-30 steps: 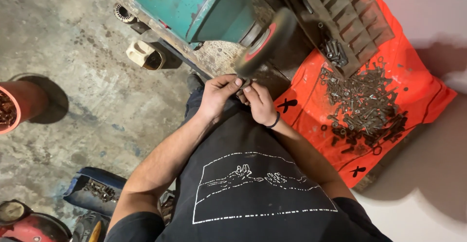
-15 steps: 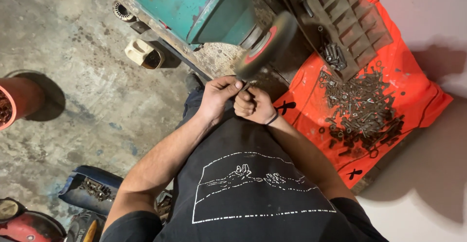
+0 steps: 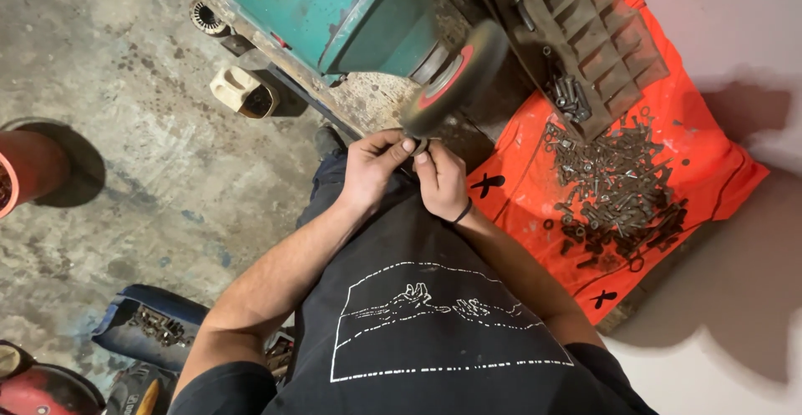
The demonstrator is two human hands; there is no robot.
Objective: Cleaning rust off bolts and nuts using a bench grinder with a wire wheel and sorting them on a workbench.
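My left hand (image 3: pixel 372 169) and my right hand (image 3: pixel 441 179) meet just under a dark grinding wheel (image 3: pixel 455 77) with a red hub, mounted on a teal bench machine (image 3: pixel 334 10). Both hands pinch one small dark metal part (image 3: pixel 418 144) at the wheel's lower edge. The part is mostly hidden by my fingertips. A black band circles my right wrist.
An orange sheet (image 3: pixel 710 173) on the right carries a pile of several dark metal parts (image 3: pixel 614 185) and a slotted dark rack (image 3: pixel 576 22). A blue container of parts (image 3: pixel 150 323) sits lower left, a red bucket (image 3: pixel 29 169) at far left, a cream plastic piece (image 3: pixel 242 91) by the machine.
My hands drew back slightly from the wheel half a second ago, and now they are up at its lower edge again with the small part.
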